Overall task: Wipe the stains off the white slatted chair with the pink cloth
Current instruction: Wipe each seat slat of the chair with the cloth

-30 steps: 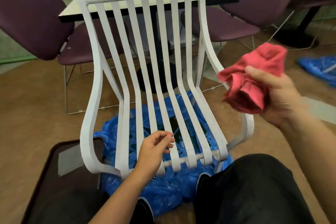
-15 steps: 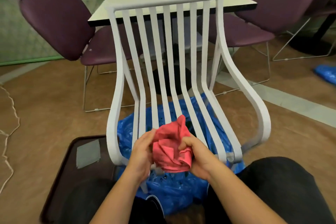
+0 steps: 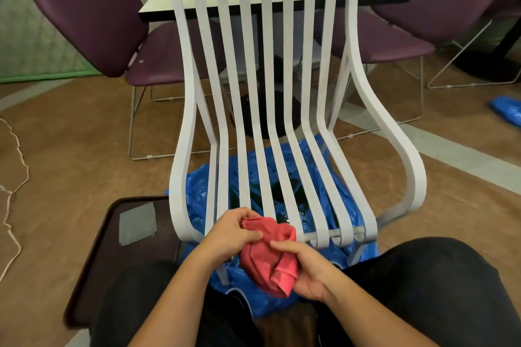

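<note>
Head view: before us stands the white slatted chair point(image 3: 270, 110), tipped toward our knees over a blue plastic bag point(image 3: 197, 191), with open floor to either side and a dark tray point(image 3: 112, 234) at our left. A second ago our right hand point(image 3: 307, 270) held the pink cloth point(image 3: 267, 256) up alone; now our left hand point(image 3: 228, 236) has joined it, and both pinch the bunched cloth just at the chair's front rail. We judge we are folding a pad, with wiping not yet begun. The slats' narrow gaps leave free runs upward.
</note>
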A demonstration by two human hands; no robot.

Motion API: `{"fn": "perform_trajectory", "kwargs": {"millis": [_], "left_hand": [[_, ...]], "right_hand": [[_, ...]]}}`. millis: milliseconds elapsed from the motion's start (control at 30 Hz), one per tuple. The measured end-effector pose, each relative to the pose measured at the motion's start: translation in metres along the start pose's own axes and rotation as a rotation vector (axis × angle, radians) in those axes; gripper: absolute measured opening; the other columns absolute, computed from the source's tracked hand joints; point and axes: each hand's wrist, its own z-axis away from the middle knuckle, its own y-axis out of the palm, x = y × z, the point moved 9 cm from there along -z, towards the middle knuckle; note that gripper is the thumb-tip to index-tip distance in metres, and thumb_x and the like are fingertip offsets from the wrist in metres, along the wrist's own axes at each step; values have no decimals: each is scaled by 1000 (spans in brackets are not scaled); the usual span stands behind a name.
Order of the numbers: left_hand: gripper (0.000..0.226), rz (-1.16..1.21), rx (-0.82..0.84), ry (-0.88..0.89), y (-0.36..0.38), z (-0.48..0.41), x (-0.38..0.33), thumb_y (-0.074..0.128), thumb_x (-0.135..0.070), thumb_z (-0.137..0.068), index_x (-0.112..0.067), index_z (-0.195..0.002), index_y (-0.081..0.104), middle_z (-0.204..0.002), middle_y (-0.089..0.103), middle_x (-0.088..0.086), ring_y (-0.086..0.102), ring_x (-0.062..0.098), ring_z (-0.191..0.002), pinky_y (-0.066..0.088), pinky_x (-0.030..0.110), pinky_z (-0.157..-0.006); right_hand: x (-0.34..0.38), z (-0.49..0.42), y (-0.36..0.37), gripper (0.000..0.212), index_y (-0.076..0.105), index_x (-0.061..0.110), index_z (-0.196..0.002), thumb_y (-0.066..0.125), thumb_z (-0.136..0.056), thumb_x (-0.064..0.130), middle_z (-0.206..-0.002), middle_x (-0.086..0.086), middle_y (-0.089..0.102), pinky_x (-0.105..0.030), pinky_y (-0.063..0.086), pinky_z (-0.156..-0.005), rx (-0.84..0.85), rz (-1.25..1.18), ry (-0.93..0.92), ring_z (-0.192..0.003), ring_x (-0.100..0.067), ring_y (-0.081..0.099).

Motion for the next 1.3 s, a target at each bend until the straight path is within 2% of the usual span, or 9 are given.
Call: {"fn": "perform_trajectory", "kwargs": {"millis": [133,300,467,600,700,867,1100,1200,1300], "left_hand": [[23,-358,21,30,5,1,2,72,-16,-82,-32,-99,69,-90,71,-9,68,7,-79,59,27,-74],[17,-487,-74,28,-12,-10,9,58,-26,-95,-28,-110,66,-95,66,-14,66,9,-75,57,30,-73],[21,-222,-286,63,-45,-29,-3,52,-19,-102,-28,-113,68,-103,65,-11,63,7,-80,49,18,-60],[22,-62,-433,68,-65,-40,2,49,-19,-104,-26,-115,67,-110,64,-10,61,2,-85,44,6,-58],[25,-166,-485,61,-64,-59,22,48,-20,-103,-30,-121,62,-125,59,-7,60,13,-107,52,26,-87],[40,-435,-540,19,-54,-86,60,45,-28,-103,-27,-143,44,-147,42,-3,38,22,-135,37,46,-112],[36,-343,-657,87,-60,-86,69,37,-27,-106,-27,-139,52,-139,53,-7,40,12,-134,36,42,-113],[36,-314,-639,54,-59,-85,71,35,-29,-108,-32,-140,50,-137,54,-9,40,9,-131,38,38,-112],[36,-306,-622,15,-57,-86,72,33,-28,-108,-34,-140,47,-130,55,-4,45,13,-126,42,35,-106]], "right_hand": [[-33,-13,-19,56,54,1,-134,71,-81,-3,-124,-29,66,-51,50,-103,-37,73,89,-116,-42,65],[-79,-42,-60,79,49,-11,-135,59,-56,-5,-129,-36,59,-53,45,-108,-135,151,271,-110,-43,62],[-108,-57,-87,35,59,-6,-106,51,-75,8,-88,-24,65,-42,59,-70,-357,-27,370,-79,-37,66],[-118,-88,-78,58,62,-3,-129,46,-95,41,-136,-27,58,-56,45,-104,-371,-351,364,-125,-40,56],[-115,-127,-70,59,63,5,-133,39,-98,45,-139,-22,59,-56,40,-111,-352,-623,256,-129,-38,56],[-99,-174,-54,42,70,13,-121,47,-100,41,-108,-20,73,-55,60,-66,-327,-793,53,-90,-39,72],[-129,-203,-15,53,75,6,-96,41,-98,46,-93,-24,74,-54,48,-92,-330,-754,184,-82,-40,70],[-132,-203,-11,48,70,9,-101,42,-97,48,-89,-24,74,-55,36,-112,-373,-795,229,-96,-40,63],[-128,-203,-8,47,69,11,-106,42,-97,48,-95,-24,74,-57,39,-110,-377,-854,233,-102,-42,63]]}}
